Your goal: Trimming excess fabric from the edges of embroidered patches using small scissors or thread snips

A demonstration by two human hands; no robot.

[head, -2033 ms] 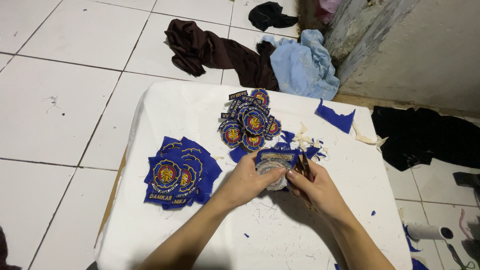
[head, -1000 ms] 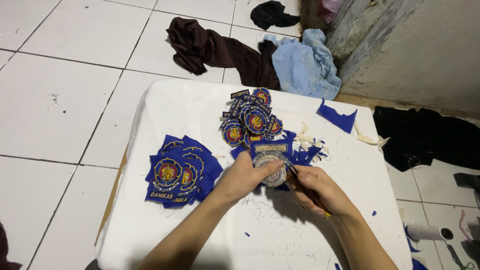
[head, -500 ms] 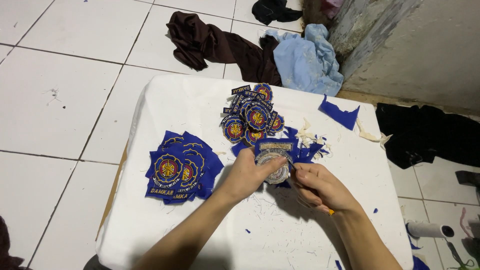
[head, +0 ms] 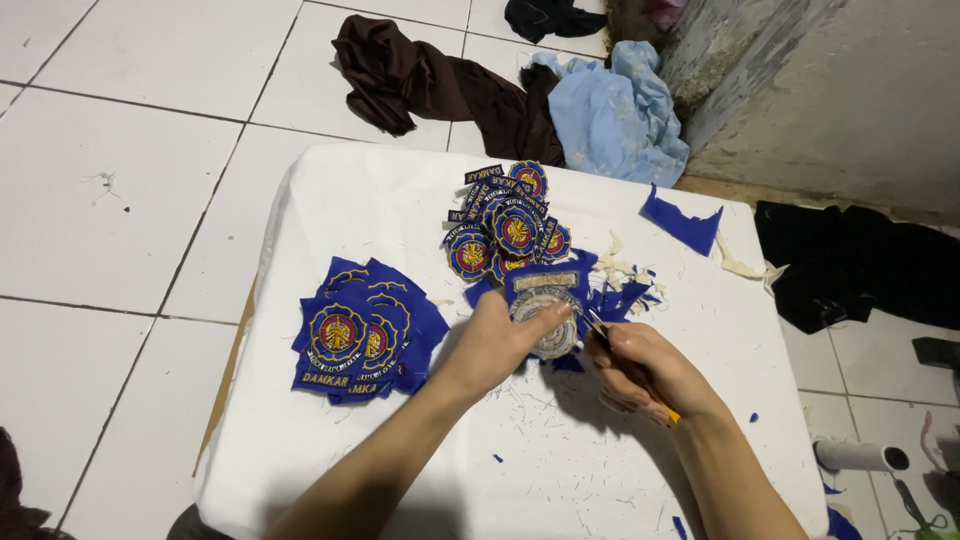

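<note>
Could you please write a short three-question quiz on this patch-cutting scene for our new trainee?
1. True or false: the left hand presses on the patch that is being cut.
2. What does the right hand hold? A) a pair of pliers B) a thin cutting tool with a yellow handle C) nothing
3. Which lies nearer the table's left edge: the untrimmed patches on square blue backing, or the round trimmed patches?

Key: 1 true. 2 B. 3 the untrimmed patches on blue backing.
</note>
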